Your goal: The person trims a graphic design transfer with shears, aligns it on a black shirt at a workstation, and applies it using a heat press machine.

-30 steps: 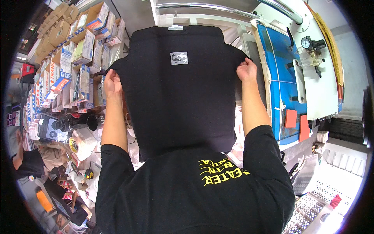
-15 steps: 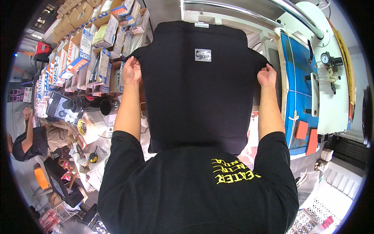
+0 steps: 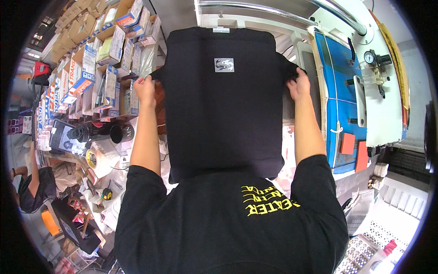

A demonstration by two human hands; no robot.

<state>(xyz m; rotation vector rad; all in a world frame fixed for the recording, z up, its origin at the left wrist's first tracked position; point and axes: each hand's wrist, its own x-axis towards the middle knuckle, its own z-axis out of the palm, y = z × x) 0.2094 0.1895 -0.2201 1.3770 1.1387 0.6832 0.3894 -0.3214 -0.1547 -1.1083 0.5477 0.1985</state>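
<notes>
A black T-shirt (image 3: 223, 118) lies spread in front of me on a platen that it mostly hides, with a small silver-grey printed patch (image 3: 224, 65) on its upper middle and a white label at the collar. My left hand (image 3: 145, 87) pinches the edge of its left sleeve. On the other side, my right hand (image 3: 299, 84) grips the right sleeve, fingers partly hidden by the fabric. Both forearms run along the sides of the shirt.
Open cardboard boxes (image 3: 109, 50) are stacked at the left above a cluttered bench with a black cylinder (image 3: 98, 132). Another person (image 3: 36, 192) works at the far left. A white machine (image 3: 383, 114) with chrome bars, gauge and blue pad (image 3: 340, 91) stands at the right.
The view has shifted back and forth slightly. My fingers have changed their hold on both sleeves, the right ones now more spread and tucked at the fabric. The shirt remains spread.
</notes>
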